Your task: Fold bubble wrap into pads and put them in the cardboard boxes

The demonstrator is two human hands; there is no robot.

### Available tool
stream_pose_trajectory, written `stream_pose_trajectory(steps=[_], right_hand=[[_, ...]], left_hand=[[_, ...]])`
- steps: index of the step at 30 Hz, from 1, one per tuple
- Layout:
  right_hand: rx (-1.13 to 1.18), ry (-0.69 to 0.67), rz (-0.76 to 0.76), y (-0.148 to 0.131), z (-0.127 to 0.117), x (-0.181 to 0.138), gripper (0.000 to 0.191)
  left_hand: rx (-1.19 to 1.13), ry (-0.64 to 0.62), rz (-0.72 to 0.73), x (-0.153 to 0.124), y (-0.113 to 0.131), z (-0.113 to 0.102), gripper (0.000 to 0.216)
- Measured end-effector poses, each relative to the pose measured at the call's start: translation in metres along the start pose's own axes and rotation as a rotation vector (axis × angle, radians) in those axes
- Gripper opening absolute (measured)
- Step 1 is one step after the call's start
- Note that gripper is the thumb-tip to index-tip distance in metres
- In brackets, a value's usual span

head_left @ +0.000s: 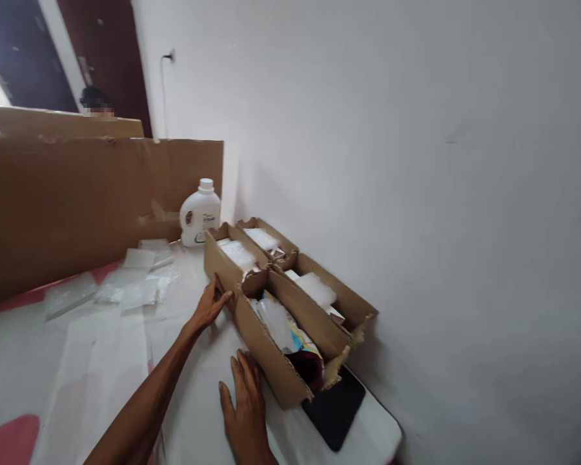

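Observation:
Several long cardboard boxes [271, 355] lie side by side against the white wall, filled with small clear plastic packets [239, 254]. My left hand [209, 308] rests with fingers stretched against the side of a box, near the joint between two boxes. My right hand [244, 403] lies flat and open on the table, its fingertips touching the side of the nearest box. Neither hand holds anything. The nearest box also holds a dark red item and a colourful packet [300, 345].
A black phone [336, 407] lies under the near box end by the table's corner. A white detergent bottle [199, 214] stands at the back. Loose clear bags [135, 284] lie on the table's left. A tall cardboard sheet [77, 200] stands behind; a person's head shows beyond it.

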State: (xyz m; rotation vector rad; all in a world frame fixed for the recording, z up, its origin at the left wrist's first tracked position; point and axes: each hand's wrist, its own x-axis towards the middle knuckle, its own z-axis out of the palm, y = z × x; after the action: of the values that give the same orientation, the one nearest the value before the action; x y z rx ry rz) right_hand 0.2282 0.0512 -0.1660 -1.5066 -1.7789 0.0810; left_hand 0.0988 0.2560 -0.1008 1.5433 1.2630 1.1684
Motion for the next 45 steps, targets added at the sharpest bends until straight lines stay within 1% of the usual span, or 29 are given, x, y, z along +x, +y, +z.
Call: stream_pose_trajectory(steps=[2,4,6,8,9,11,13,16,17,18,19,20,21,22,24,25,26,29,31,33,35,37,39,41,43,45], right_hand=[[0.029,0.009,-0.031,0.003,-0.003,0.001,0.047],[0.066,0.016,-0.062,0.006,-0.005,0.003,0.045],[0.09,0.012,-0.084,0.008,-0.004,0.007,0.045],[0.106,0.001,-0.1,0.009,-0.003,0.011,0.045],[0.109,-0.009,-0.108,0.01,-0.002,0.012,0.045],[0.104,-0.013,-0.129,0.012,-0.001,0.013,0.046],[0.086,-0.02,-0.151,0.014,-0.002,0.012,0.046],[0.061,-0.021,-0.15,0.01,-0.006,0.012,0.045],[0.062,-0.015,-0.144,0.004,-0.006,0.013,0.044],[0.071,-0.006,-0.138,-0.005,-0.006,0.016,0.042],[0.089,0.001,-0.139,-0.016,-0.004,0.021,0.04],[0.115,-0.004,-0.142,-0.03,0.0,0.028,0.038],[0.146,-0.03,-0.162,-0.045,0.007,0.038,0.036],[0.178,-0.067,-0.198,-0.061,0.016,0.05,0.035],[0.22,-0.154,-0.256,-0.092,0.041,0.081,0.037],[0.218,-0.188,-0.277,-0.106,0.055,0.099,0.038],[0.195,-0.24,-0.287,-0.117,0.07,0.117,0.041],[0.141,-0.398,-0.224,-0.139,0.108,0.164,0.05],[0.157,-0.472,-0.197,-0.144,0.125,0.183,0.047],[0.19,-0.501,-0.185,-0.144,0.137,0.193,0.036],[0.223,-0.491,-0.149,-0.14,0.143,0.198,0.025],[0.267,-0.451,-0.077,-0.134,0.146,0.204,0.021],[0.326,-0.392,0.012,-0.128,0.145,0.213,0.022],[0.393,-0.324,0.101,-0.121,0.141,0.227,0.027],[0.463,-0.263,0.166,-0.116,0.133,0.241,0.034],[0.527,-0.216,0.196,-0.112,0.12,0.254,0.038]], left_hand=[[0.044,0.007,-0.001,-0.013,0.003,-0.002,0.092],[0.097,0.043,0.002,-0.036,0.005,-0.011,0.079],[0.159,0.112,0.012,-0.066,0.007,-0.028,0.07],[0.242,0.213,0.028,-0.101,0.01,-0.053,0.061],[0.292,0.277,0.035,-0.119,0.013,-0.07,0.056],[0.404,0.423,0.043,-0.152,0.025,-0.114,0.049],[0.521,0.588,0.032,-0.179,0.045,-0.168,0.05],[0.696,0.845,0.004,-0.211,0.086,-0.257,0.054],[0.936,0.943,-0.047,-0.22,0.098,-0.285,0.057],[1.147,1.006,-0.132,-0.228,0.109,-0.31,0.059],[1.293,1.069,-0.236,-0.235,0.117,-0.332,0.06],[1.304,1.065,-0.284,-0.241,0.122,-0.351,0.059],[1.306,1.017,-0.325,-0.246,0.124,-0.367,0.057],[1.365,0.892,-0.42,-0.25,0.123,-0.379,0.055],[1.425,0.778,-0.512,-0.253,0.116,-0.394,0.046],[1.455,0.749,-0.535,-0.254,0.112,-0.399,0.041],[1.463,0.749,-0.539,-0.253,0.108,-0.402,0.036],[1.386,0.791,-0.545,-0.253,0.101,-0.404,0.029],[1.353,0.808,-0.51,-0.254,0.101,-0.4,0.027],[1.418,0.799,-0.418,-0.255,0.103,-0.392,0.031],[1.511,0.769,-0.292,-0.254,0.106,-0.378,0.034],[1.555,0.719,-0.145,-0.25,0.11,-0.361,0.033],[1.552,0.664,0.012,-0.245,0.114,-0.342,0.028],[1.528,0.611,0.138,-0.242,0.119,-0.323,0.024],[1.501,0.557,0.227,-0.242,0.123,-0.303,0.023],[1.469,0.489,0.3,-0.246,0.128,-0.28,0.025]])
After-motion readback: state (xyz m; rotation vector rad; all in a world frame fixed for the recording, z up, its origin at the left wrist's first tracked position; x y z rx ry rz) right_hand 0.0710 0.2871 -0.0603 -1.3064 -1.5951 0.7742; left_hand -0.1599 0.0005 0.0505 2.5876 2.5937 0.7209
